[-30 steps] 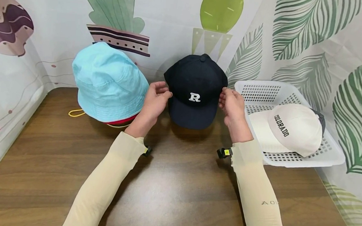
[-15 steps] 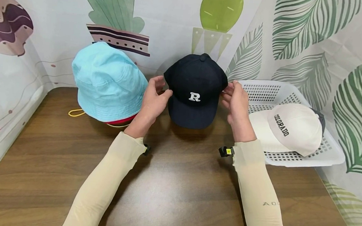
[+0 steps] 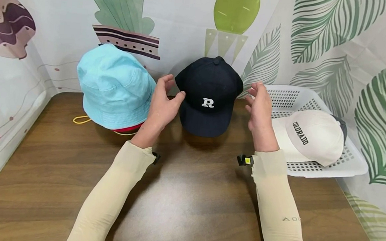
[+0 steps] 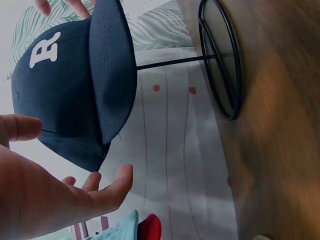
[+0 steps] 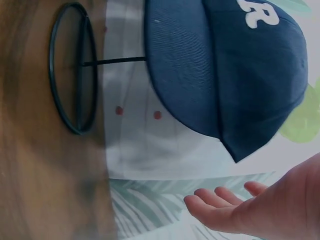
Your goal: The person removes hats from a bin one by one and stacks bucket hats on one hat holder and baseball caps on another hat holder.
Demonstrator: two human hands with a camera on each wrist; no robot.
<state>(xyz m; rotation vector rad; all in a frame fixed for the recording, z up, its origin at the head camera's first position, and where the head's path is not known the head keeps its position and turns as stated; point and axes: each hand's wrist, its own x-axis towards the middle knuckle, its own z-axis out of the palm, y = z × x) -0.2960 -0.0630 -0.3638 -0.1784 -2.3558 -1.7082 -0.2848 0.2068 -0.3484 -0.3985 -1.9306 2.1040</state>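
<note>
A dark navy baseball cap [image 3: 209, 84] with a white letter R hangs on a black wire hat stand [image 4: 220, 65], its round base on the table. To the cap's left is my left hand [image 3: 163, 105], thumb and fingers spread, the thumb tip close to the cap's edge in the head view. My right hand [image 3: 261, 108] hovers to the right, apart from the cap, its fingers loosely bent and holding nothing. In the right wrist view the fingers [image 5: 210, 210] lie below the cap's side with a gap between.
A light blue bucket hat [image 3: 114, 89] stands at the left, over something red with a yellow cord [image 3: 81, 120]. On the right, a white plastic basket [image 3: 354, 165] holds a cream cap [image 3: 319, 137] reading COLORADO. A printed cloth backdrop [image 3: 186, 23] borders the wooden table [image 3: 186, 209].
Both hands have let go of the navy cap's sides. The right hand has moved off to the right; the left has opened and shifted slightly left. The cap stays put.
</note>
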